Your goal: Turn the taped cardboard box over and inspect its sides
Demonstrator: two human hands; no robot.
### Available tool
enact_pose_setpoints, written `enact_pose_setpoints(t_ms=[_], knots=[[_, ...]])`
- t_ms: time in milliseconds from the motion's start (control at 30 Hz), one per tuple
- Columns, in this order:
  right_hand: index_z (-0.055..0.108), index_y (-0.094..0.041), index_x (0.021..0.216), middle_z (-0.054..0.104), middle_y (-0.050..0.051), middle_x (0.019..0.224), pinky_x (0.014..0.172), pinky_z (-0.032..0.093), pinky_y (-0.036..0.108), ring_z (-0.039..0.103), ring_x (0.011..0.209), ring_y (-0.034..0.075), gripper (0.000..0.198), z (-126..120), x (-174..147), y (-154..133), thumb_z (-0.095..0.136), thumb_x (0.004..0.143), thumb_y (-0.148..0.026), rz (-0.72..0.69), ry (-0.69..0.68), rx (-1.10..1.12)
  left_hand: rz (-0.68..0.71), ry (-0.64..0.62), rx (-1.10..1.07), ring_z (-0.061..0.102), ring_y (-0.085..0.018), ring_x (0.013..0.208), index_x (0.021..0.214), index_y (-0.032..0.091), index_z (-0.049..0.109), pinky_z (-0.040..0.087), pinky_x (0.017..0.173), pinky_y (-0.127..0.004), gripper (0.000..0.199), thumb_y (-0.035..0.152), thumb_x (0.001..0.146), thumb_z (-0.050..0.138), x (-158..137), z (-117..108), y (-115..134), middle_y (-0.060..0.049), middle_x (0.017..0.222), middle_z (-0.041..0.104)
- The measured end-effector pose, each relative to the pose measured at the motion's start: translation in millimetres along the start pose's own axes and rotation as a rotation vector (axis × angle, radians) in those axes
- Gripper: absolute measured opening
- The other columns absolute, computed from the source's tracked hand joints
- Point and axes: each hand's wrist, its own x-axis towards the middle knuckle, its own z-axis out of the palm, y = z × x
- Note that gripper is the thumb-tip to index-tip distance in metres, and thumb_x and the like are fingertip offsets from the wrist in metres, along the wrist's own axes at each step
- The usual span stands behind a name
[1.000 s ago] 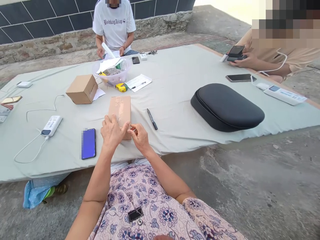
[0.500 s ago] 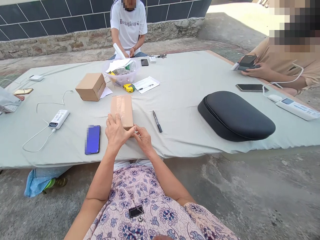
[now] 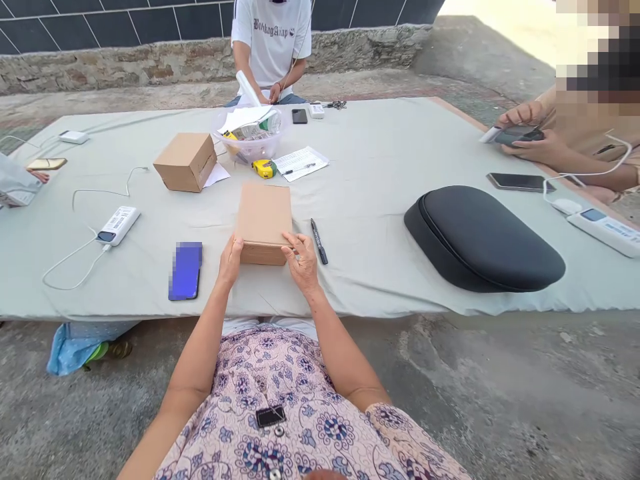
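Observation:
A closed brown cardboard box [image 3: 264, 215] is between my hands at the near side of the table, its plain top face upward. My left hand [image 3: 231, 261] grips the box's left near corner. On the opposite side, my right hand [image 3: 302, 262] holds the right near corner, with fingers over the top edge and thumb on the front face. The box's underside is hidden. A black marker pen [image 3: 319, 241] lies just right of my right hand. To the left of my left hand lies a phone [image 3: 186, 272] with a blue screen.
Beyond are another cardboard box [image 3: 184, 160], a plastic basket [image 3: 253, 148] of items, a yellow tape measure [image 3: 264, 169] and a written sheet [image 3: 301, 164]. A black cushion-like object [image 3: 487, 240] sits right, a white power bank [image 3: 118, 226] left. Other people sit around the table [image 3: 370, 167].
The box has been turned: its taped face was upward and now a plain, wider face is. My hands have moved apart to its two sides. The view has shifted slightly.

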Motion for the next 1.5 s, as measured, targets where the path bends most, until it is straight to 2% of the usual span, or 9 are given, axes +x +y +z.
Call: enact_pose_setpoints(t_ms=[200, 333, 567, 800, 933, 1067, 1200, 1367, 1500], knots=[[0.068, -0.026, 0.127, 0.06, 0.01, 0.117, 0.099, 0.051, 0.04, 0.059, 0.114, 0.022, 0.053, 14, 4, 11, 0.037, 0.099, -0.059, -0.01, 0.064, 0.044, 0.063, 0.027, -0.034, 0.049, -0.024, 0.141, 0.136, 0.019, 0.055, 0.039, 0.117, -0.04, 0.066, 0.065, 0.098, 0.028, -6, 9, -23, -0.013, 0.142, 0.059], [0.064, -0.026, 0.131, 0.062, 0.012, 0.123, 0.093, 0.053, 0.038, 0.06, 0.109, 0.022, 0.051, 16, 2, 14, 0.041, 0.098, -0.057, 0.022, 0.061, 0.1, 0.021, 0.089, 0.069, 0.057, -0.028, 0.131, 0.13, 0.016, 0.056, 0.045, 0.11, -0.046, 0.061, 0.064, 0.095, 0.04, -10, 16, -30, -0.017, 0.131, 0.065], [0.06, -0.023, 0.135, 0.065, 0.013, 0.128, 0.085, 0.054, 0.033, 0.062, 0.104, 0.02, 0.048, 12, -4, 19, 0.047, 0.097, -0.048, 0.059, 0.035, 0.142, 0.014, 0.09, 0.135, 0.06, -0.029, 0.126, 0.125, 0.016, 0.059, 0.047, 0.105, -0.046, 0.056, 0.061, 0.097, 0.041, -11, 17, -35, -0.017, 0.123, 0.068], [0.068, -0.019, 0.12, 0.074, 0.011, 0.102, 0.091, 0.049, 0.042, 0.063, 0.095, 0.026, 0.033, 9, -18, 28, 0.049, 0.095, -0.03, 0.103, -0.044, -0.187, 0.016, 0.087, 0.152, 0.062, -0.028, 0.121, 0.124, 0.016, 0.057, 0.049, 0.102, -0.045, 0.054, 0.059, 0.098, 0.038, -11, 17, -36, -0.018, 0.126, 0.067], [0.071, -0.018, 0.102, 0.073, 0.014, 0.104, 0.097, 0.045, 0.048, 0.06, 0.104, 0.03, 0.021, 10, -22, 28, 0.056, 0.091, -0.025, 0.144, -0.042, -0.331, -0.001, 0.107, 0.172, 0.064, -0.029, 0.115, 0.118, 0.017, 0.058, 0.05, 0.097, -0.044, 0.052, 0.06, 0.097, 0.038, -11, 17, -37, -0.018, 0.119, 0.069], [0.07, -0.018, 0.105, 0.074, 0.012, 0.108, 0.097, 0.049, 0.047, 0.064, 0.103, 0.027, 0.027, 5, -24, 22, 0.054, 0.093, -0.036, 0.14, 0.039, -0.089, -0.043, 0.13, 0.155, 0.067, -0.029, 0.095, 0.104, 0.018, 0.061, 0.051, 0.085, -0.043, 0.052, 0.063, 0.095, 0.038, -12, 15, -39, -0.015, 0.098, 0.071], [0.068, -0.018, 0.111, 0.073, 0.012, 0.111, 0.086, 0.056, 0.04, 0.068, 0.095, 0.022, 0.038, -4, -23, 3, 0.057, 0.092, -0.048, 0.174, 0.154, 0.187, -0.04, 0.143, 0.104, 0.065, -0.027, 0.088, 0.095, 0.017, 0.062, 0.05, 0.078, -0.038, 0.061, 0.072, 0.092, 0.034, -16, 13, -42, -0.013, 0.088, 0.07], [0.066, -0.022, 0.107, 0.072, 0.006, 0.096, 0.081, 0.057, 0.035, 0.068, 0.087, 0.019, 0.036, -9, -21, -28, 0.063, 0.089, -0.053, 0.072, 0.181, 0.242, -0.04, 0.15, 0.005, 0.065, -0.024, 0.081, 0.087, 0.018, 0.062, 0.051, 0.071, -0.036, 0.076, 0.085, 0.086, 0.025, -15, 14, -46, -0.011, 0.082, 0.07], [0.063, -0.022, 0.109, 0.068, 0.002, 0.089, 0.075, 0.056, 0.03, 0.066, 0.08, 0.016, 0.033, -6, -18, -39, 0.063, 0.091, -0.05, -0.002, 0.221, 0.256, -0.046, 0.124, -0.077, 0.067, -0.026, 0.07, 0.073, 0.02, 0.059, 0.053, 0.066, -0.038, 0.078, 0.093, 0.077, 0.03, -13, 16, -49, -0.011, 0.069, 0.068]])
